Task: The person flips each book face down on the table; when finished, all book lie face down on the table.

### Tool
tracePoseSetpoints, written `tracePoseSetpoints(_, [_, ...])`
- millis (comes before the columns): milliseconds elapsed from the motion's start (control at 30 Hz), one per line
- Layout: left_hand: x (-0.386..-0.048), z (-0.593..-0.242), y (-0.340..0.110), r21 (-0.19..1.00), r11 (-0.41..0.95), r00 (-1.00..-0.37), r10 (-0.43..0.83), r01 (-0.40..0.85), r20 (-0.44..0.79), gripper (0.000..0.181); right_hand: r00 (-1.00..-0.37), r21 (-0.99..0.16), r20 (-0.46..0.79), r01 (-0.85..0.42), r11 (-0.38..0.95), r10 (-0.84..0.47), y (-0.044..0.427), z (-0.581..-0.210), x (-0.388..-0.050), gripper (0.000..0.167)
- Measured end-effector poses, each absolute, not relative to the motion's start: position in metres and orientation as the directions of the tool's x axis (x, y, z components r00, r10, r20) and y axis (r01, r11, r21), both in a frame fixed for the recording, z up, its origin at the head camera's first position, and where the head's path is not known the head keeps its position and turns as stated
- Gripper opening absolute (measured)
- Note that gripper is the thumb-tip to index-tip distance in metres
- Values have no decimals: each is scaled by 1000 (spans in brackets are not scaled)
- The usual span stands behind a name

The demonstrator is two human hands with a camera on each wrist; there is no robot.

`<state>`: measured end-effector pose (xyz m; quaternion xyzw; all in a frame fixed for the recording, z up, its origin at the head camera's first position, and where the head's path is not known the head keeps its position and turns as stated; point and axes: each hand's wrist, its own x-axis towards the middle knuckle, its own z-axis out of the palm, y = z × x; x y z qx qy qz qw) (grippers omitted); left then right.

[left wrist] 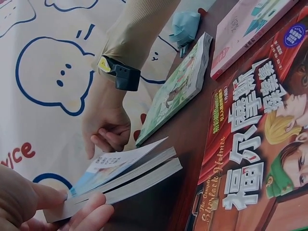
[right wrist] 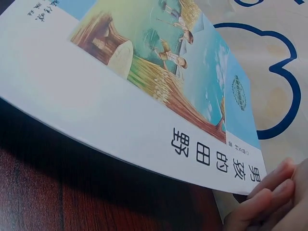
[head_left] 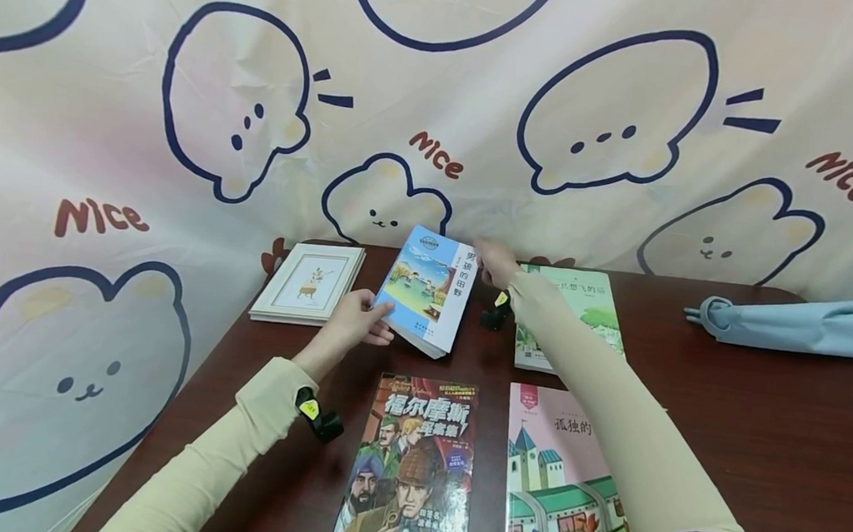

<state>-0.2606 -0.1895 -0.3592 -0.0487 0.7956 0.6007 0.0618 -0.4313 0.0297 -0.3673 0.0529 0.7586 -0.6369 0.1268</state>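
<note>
A blue-and-white paperback book (head_left: 428, 291) is tilted up off the table near the far edge. My left hand (head_left: 350, 324) grips its lower left corner, the thumb on the cover and the fingers beneath. At the top right corner, the right hand (head_left: 497, 263) has its curled fingers (right wrist: 269, 192) on the cover's edge. The left wrist view shows the front cover (left wrist: 113, 163) lifted away from the page block (left wrist: 144, 180), which has a gap in it. The right thumb's exact place is hidden.
A framed deer picture (head_left: 308, 283) lies at left. A green book (head_left: 581, 307) is partly under the right forearm, a pink book (head_left: 552, 485) in front of it. A Sherlock Holmes book (head_left: 411, 465) lies front centre. A pale blue folded umbrella (head_left: 790, 324) lies far right.
</note>
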Motion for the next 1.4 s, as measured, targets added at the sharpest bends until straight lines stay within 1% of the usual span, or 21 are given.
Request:
tracePoseSetpoints(100, [-260, -358, -189, 950, 275, -988, -4, -150, -155, 24, -962, -953, -263, 246, 177, -76, 29, -366, -430, 16])
tracePoseSetpoints(333, [-262, -358, -190, 931, 316, -983, -39, -185, -182, 20, -961, -946, -270, 253, 203, -59, 29, -364, -426, 23])
tracePoseSetpoints(533, [-261, -355, -190, 921, 348, -984, -55, -178, -170, 21, -955, -948, -284, 267, 173, -84, 29, -365, -430, 32])
tracePoseSetpoints(733, [-260, -355, -191, 905, 396, -988, -54, -153, -144, 21, -949, -950, -291, 271, 152, -123, 29, -365, -429, 24])
tracePoseSetpoints(833, [-261, -356, -192, 900, 414, -991, -49, -137, -128, 21, -945, -947, -306, 289, 139, -119, 28, -365, -431, 24])
tracePoseSetpoints(1000, [-260, -354, -192, 891, 437, -992, -58, -126, -112, 21, -939, -944, -321, 305, 127, -124, 27, -367, -435, 33])
tracePoseSetpoints(1133, [-259, -351, -190, 885, 452, -994, -60, -110, -93, 21, -939, -944, -319, 302, 130, -132, 26, -366, -436, 36])
tracePoseSetpoints(1267, [-258, -349, -190, 877, 468, -994, -63, -106, -87, 22, -940, -945, -318, 304, 122, -124, 25, -364, -434, 34])
tracePoseSetpoints(1400, [-258, -349, -190, 867, 487, -994, -62, -105, -86, 21, -940, -945, -322, 311, 106, -115, 24, -364, -431, 29])
